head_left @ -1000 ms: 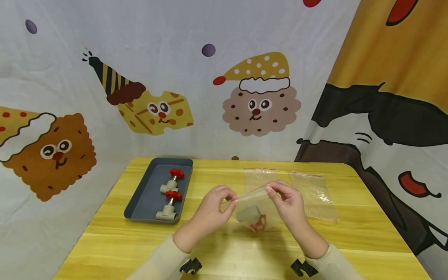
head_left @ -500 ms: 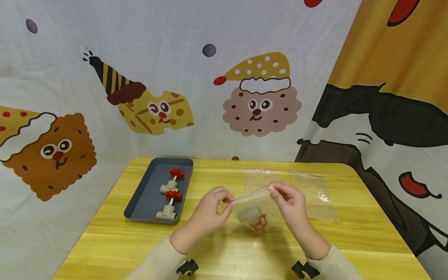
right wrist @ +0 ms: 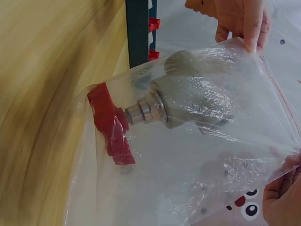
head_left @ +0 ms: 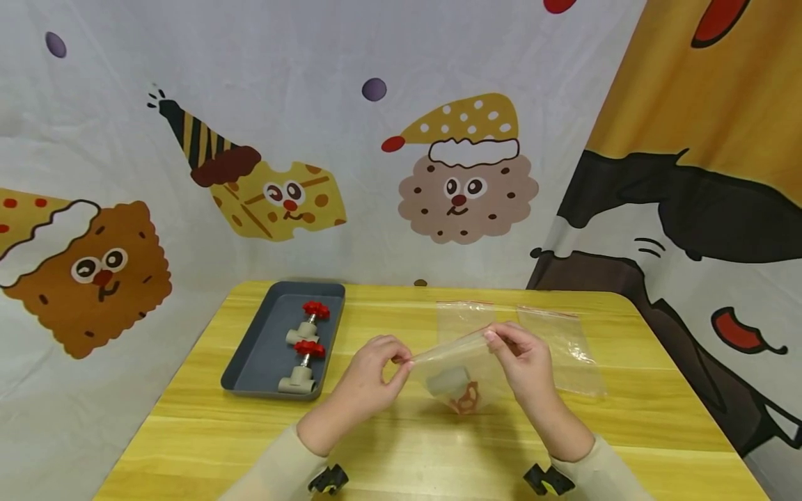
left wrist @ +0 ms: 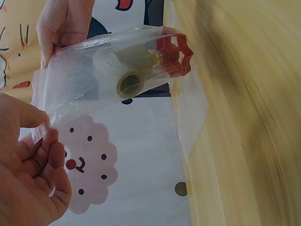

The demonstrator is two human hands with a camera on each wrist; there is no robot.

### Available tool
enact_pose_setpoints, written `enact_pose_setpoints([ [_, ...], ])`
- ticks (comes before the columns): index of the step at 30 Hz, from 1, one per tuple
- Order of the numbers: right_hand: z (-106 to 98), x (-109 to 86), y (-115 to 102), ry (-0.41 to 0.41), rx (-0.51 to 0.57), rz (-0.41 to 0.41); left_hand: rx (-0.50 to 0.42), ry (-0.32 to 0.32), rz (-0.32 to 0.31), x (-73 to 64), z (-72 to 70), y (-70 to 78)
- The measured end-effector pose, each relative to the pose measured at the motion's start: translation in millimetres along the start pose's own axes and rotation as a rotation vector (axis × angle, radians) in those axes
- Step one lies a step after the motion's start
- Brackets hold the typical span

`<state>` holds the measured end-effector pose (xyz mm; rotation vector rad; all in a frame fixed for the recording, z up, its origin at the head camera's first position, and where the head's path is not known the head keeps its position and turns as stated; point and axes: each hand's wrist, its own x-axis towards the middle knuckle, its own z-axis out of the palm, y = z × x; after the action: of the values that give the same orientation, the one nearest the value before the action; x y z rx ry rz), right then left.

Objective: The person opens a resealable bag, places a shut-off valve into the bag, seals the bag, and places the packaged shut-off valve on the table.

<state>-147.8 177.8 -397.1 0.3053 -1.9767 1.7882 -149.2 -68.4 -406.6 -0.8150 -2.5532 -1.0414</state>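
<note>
A clear zip-lock bag (head_left: 438, 358) with a red seal line hangs between both hands above the table. Inside it lies a valve (right wrist: 183, 101), a grey-beige pipe body with a metal stem and a red handwheel (right wrist: 113, 125) at the bag's bottom. My left hand (head_left: 376, 372) pinches the left end of the bag's top edge between thumb and fingers. At the opposite end of that edge, my right hand (head_left: 523, 358) pinches the plastic the same way. Whether the seal is closed along its length, I cannot tell.
On the left of the wooden table (head_left: 207, 445) stands a dark grey tray (head_left: 257, 355) with two more red-wheeled valves (head_left: 301, 379) along its right side. Two flat zip-lock bags (head_left: 564, 348) lie behind the hands. A cartoon-printed cloth (head_left: 376, 42) hangs behind the table.
My left hand has slid a little left and down, and my right hand slightly right. The bag's top edge is stretched wider between them; the valve inside shifts slightly.
</note>
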Motion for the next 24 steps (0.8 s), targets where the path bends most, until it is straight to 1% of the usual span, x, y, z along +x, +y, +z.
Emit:
enact_pose_setpoints([
  [8, -3.0, 1.5, 0.7, 0.013, -0.024, 0.034, 0.017, -0.007, -0.025, -1.7, -2.9, -1.4],
  [11, -4.2, 2.1, 1.1, 0.02, -0.016, 0.031, 0.025, -0.016, -0.03, -1.9, -3.5, -1.3],
  [19, -5.2, 4.7, 0.4, 0.035, 0.012, 0.014, 0.049, -0.03, -0.012, 1.0, -5.3, -1.9],
  [24, -4.5, 5.0, 1.1, 0.043, 0.058, 0.013, 0.063, -0.031, -0.023, 0.4, -5.5, -2.3],
])
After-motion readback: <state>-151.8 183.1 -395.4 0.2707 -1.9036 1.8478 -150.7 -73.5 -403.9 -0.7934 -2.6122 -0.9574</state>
